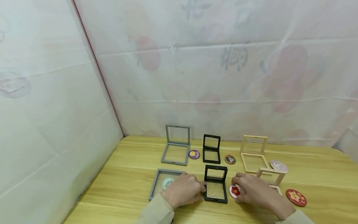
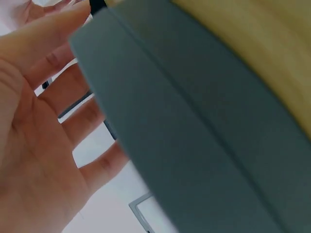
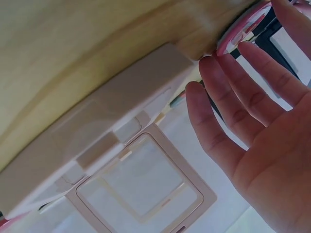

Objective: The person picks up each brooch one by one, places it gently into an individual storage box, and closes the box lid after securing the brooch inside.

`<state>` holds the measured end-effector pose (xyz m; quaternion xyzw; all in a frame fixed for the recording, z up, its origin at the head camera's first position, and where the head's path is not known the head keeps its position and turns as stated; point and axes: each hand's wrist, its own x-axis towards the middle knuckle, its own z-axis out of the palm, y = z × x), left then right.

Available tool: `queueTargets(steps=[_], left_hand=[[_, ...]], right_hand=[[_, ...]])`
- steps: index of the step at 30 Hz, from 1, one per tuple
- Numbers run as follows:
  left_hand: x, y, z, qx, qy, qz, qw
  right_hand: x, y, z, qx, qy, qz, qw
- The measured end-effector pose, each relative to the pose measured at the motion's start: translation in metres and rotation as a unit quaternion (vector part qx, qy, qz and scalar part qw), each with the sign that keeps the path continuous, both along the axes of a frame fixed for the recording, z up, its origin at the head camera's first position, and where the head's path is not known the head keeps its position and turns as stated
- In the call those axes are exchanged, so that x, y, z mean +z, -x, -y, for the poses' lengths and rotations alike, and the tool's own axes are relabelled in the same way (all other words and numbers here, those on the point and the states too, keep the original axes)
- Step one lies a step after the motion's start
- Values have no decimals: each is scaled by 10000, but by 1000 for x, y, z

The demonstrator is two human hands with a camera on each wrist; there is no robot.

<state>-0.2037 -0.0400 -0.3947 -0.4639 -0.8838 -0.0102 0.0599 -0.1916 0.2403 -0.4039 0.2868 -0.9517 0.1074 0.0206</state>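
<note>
My left hand (image 1: pixel 184 190) rests beside a small black display frame (image 1: pixel 216 200), its fingertips touching the left edge. That frame stands opened, with its lid raised and a clear film inside. Just to its right, my right hand (image 1: pixel 253 189) pinches a round badge (image 1: pixel 236 191) with a red flower on white, between thumb and fingers. The right wrist view shows the badge (image 3: pixel 243 29) at the fingertips, close to the tabletop. Partly behind my left hand lies a grey frame (image 1: pixel 153 188) holding a mint-green badge (image 1: pixel 167 183). Its thick side (image 2: pixel 160 111) fills much of the left wrist view.
At the back stand opened grey (image 1: pixel 174 163), black (image 1: pixel 211 161) and beige (image 1: pixel 253 154) frames. Purple (image 1: pixel 194 154), dark multicoloured (image 1: pixel 230 159) and pale (image 1: pixel 278 166) badges lie beside them. Another beige frame (image 1: pixel 275 171) is near my right hand, with a red badge (image 1: pixel 296 197) beyond. Cloth walls (image 1: pixel 195 77) enclose the table.
</note>
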Motion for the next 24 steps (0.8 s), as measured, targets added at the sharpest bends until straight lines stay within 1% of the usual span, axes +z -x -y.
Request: queueTargets(steps=[3, 6, 9, 15, 19, 24], left_hand=[[0, -2, -4, 70, -46, -141, 9999], [-1, -3, -7, 161, -108, -179, 9997], [-2, -3, -9, 190, -153, -180, 9995], [-3, -2, -11, 246, -177, -192, 9994], [-3, -3, -11, 252, -166, -264, 9992], [-2, -3, -12, 278, -143, -333, 9990]], right_hand=[[-1, -1, 0, 17, -9, -67, 10000], [-2, 0, 0, 79, -12, -185, 9998], [-2, -1, 0, 83, -32, -236, 9997], [1, -3, 0, -49, -1, -109, 9999], [5, -4, 0, -102, 56, -35, 9999], [7, -3, 1, 14, 197, -18, 9998]])
